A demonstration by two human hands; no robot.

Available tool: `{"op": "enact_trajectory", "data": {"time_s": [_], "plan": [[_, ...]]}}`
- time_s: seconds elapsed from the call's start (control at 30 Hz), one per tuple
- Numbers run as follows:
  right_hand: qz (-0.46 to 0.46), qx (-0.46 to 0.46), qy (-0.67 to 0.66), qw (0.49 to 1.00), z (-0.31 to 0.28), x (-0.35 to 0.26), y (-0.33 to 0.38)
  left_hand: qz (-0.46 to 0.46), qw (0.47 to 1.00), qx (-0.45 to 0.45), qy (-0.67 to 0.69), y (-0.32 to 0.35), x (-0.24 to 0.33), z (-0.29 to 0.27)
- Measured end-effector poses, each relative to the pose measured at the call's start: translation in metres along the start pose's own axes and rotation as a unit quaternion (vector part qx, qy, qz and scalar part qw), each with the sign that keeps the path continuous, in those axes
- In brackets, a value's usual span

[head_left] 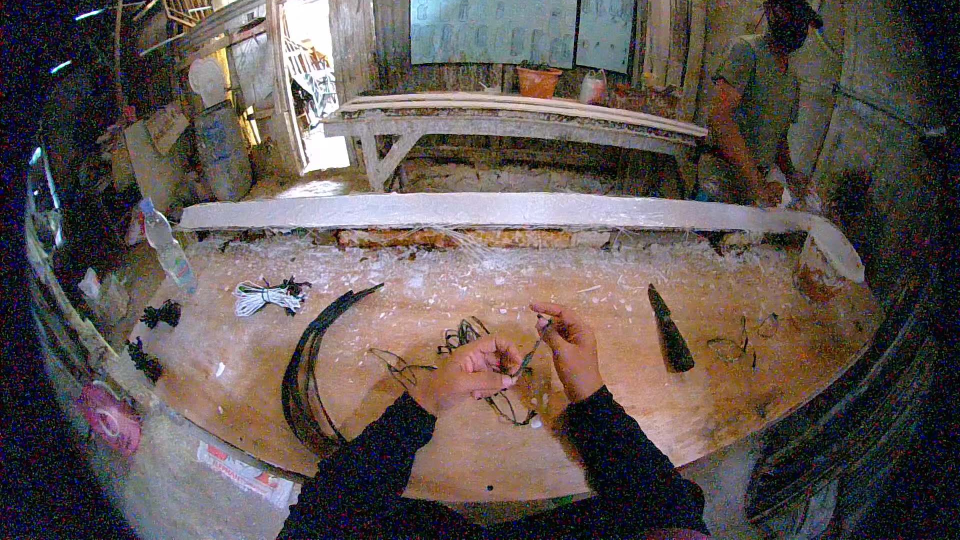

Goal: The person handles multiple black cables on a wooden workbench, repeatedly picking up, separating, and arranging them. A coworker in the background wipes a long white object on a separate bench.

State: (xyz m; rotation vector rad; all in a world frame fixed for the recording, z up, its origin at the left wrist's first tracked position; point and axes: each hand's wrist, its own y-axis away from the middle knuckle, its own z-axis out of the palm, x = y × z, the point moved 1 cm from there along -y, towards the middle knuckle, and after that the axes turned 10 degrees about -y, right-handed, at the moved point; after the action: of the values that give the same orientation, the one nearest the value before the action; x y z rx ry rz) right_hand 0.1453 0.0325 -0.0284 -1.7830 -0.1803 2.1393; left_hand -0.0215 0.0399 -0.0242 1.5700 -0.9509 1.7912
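Note:
My left hand (474, 372) is closed, its thumb and fingers pinching a thin dark cord (524, 365). The cord runs up to my right hand (570, 348), whose thumb and fingertips grip its other end. A loose tangle of similar dark cord (462, 333) lies on the wooden table (440, 470) under and behind my left hand. To the left is a bundle of long, curved black strips (312, 370). Farther left lies a tied hank of white cord (268, 297) with dark ends. Right of my hands rests a dark, tapered blade-like piece (670, 330).
Small black bundles (160, 315) and a clear plastic bottle (166, 243) are at the left edge. A whitish raised ledge (500, 210) borders the far side. Loose dark strands (738, 346) lie at right. Beyond, a person (765, 90) stands near a long wooden bench (520, 125).

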Motion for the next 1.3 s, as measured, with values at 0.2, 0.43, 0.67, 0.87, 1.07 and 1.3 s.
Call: {"op": "enact_trajectory", "data": {"time_s": [0.2, 0.43, 0.67, 0.87, 1.07, 1.3], "plan": [[0.054, 0.031, -0.032, 0.998, -0.008, 0.015, -0.005, 0.095, 0.989, 0.053, -0.101, 0.000, -0.004, 0.001], [-0.033, -0.030, -0.055, 0.997, -0.011, 0.020, -0.007, 0.074, 0.910, 0.329, -0.243, 0.002, 0.005, -0.011], [0.125, -0.265, -0.072, 0.954, 0.017, -0.017, 0.022, 0.048, 0.830, 0.479, -0.282, 0.006, 0.009, -0.033], [0.090, -0.355, -0.054, 0.929, 0.022, -0.014, 0.020, 0.051, 0.838, 0.468, -0.277, 0.003, -0.001, -0.037], [0.175, -0.313, -0.083, 0.930, 0.016, -0.010, 0.022, 0.046, 0.875, 0.418, -0.242, 0.003, -0.004, -0.034], [0.178, -0.300, -0.079, 0.934, 0.018, -0.020, 0.024, 0.089, 0.899, 0.376, -0.207, -0.001, -0.006, -0.029]]}}
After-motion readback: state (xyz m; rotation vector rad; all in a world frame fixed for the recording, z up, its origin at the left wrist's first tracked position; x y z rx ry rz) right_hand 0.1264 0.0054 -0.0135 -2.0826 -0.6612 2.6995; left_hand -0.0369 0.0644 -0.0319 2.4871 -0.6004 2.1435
